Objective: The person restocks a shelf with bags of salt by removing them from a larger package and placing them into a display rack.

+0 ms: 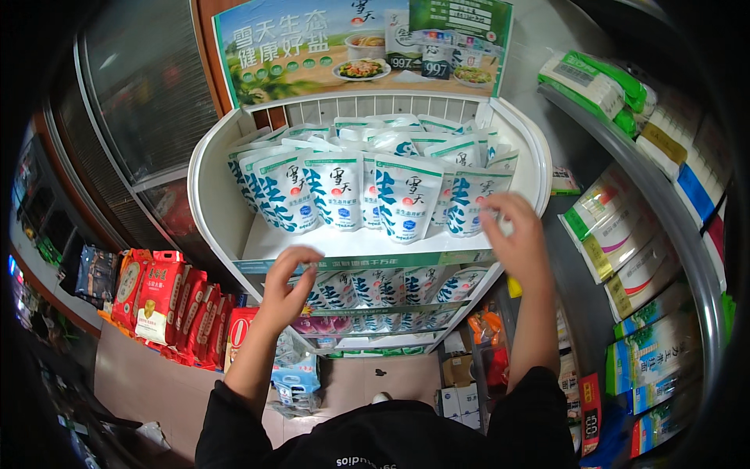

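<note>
White and teal salt pouches stand upright in rows on the top shelf of a white display rack. My right hand is raised at the shelf's right front, its fingers curled and apart beside the rightmost front pouch; whether they touch it I cannot tell. My left hand hovers at the front edge strip of the shelf, thumb and fingers apart, holding nothing. More of the same pouches stand on the lower shelves. A printed advertising board rises behind the rack.
Red rice bags lean in a row on the floor at left. A grey curved shelf with packaged noodles stands at right. Blue-wrapped packs and cartons sit on the floor near the rack's base.
</note>
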Available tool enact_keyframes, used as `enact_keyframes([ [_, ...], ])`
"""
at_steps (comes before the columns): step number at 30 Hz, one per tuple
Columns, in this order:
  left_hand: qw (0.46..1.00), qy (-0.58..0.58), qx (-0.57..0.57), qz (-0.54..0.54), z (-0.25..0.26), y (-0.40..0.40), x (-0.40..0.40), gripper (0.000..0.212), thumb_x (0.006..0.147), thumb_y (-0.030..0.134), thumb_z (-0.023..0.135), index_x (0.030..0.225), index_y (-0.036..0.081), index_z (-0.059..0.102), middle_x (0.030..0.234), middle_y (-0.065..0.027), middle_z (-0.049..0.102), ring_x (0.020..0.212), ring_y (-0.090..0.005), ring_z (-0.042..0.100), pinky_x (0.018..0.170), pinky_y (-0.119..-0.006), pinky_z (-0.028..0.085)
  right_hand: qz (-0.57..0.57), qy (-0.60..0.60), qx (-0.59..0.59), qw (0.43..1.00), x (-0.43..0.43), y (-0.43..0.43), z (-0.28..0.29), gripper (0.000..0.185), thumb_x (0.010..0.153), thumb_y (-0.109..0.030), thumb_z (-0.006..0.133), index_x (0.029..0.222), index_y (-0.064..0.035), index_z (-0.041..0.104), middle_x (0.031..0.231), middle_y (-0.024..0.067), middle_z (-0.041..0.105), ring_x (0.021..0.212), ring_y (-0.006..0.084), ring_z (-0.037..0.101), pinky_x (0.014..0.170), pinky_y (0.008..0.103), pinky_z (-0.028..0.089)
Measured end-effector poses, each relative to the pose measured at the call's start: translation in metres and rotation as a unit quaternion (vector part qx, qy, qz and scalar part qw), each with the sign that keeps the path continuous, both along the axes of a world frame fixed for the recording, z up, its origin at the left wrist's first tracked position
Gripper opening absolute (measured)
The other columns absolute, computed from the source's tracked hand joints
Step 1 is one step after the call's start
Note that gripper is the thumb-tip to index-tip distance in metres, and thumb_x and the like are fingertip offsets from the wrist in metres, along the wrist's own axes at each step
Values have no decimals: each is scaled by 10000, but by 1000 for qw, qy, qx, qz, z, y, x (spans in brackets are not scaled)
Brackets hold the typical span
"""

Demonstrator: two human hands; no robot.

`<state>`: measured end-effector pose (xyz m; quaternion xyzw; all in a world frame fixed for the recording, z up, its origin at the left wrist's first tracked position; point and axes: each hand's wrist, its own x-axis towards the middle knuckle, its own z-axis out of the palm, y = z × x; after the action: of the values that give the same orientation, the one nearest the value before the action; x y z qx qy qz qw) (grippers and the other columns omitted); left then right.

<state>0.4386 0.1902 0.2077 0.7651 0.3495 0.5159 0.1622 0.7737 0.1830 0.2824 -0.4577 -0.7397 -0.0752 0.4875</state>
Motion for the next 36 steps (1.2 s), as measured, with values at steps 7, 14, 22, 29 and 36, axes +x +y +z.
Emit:
enact_keyframes([
  [7,998,33,-40,-27,52,78,56,331,793,23,532,1123,44,516,1141,-73,520,1011,-185,512,848,-283,406,69,93,-103,988,-5,56,12,193,768,-112,596,925,-3,568,886,123,600,778,244,573,702,327,457],
  [14,960,-132,-223,-102,46,114,90,542,808,88,517,1310,32,319,1279,-177,396,1140,-238,448,924,-331,391,4,58,-151,987,-38,85,-5,418,749,-210,630,1100,-38,483,887,168,599,788,305,596,688,374,466],
  [22,953,-126,-268,-64,29,104,88,530,786,133,560,1279,37,390,1137,-73,510,863,-132,527,657,-247,401,16,44,-185,982,-49,76,-18,234,737,-193,644,886,-16,606,839,162,623,746,318,601,658,367,464],
  [29,885,-264,-361,-132,9,95,85,158,882,170,507,1006,73,497,949,-29,554,876,-134,568,679,-279,450,72,8,2,997,-61,78,-26,74,736,-66,629,782,-9,620,751,116,594,712,285,570,639,338,439],
  [36,859,-473,-117,-154,39,31,62,117,853,141,588,913,56,535,725,35,537,612,-37,467,536,-185,367,195,59,120,972,-113,32,9,94,763,85,575,841,33,579,773,83,554,666,154,499,522,233,363],
])
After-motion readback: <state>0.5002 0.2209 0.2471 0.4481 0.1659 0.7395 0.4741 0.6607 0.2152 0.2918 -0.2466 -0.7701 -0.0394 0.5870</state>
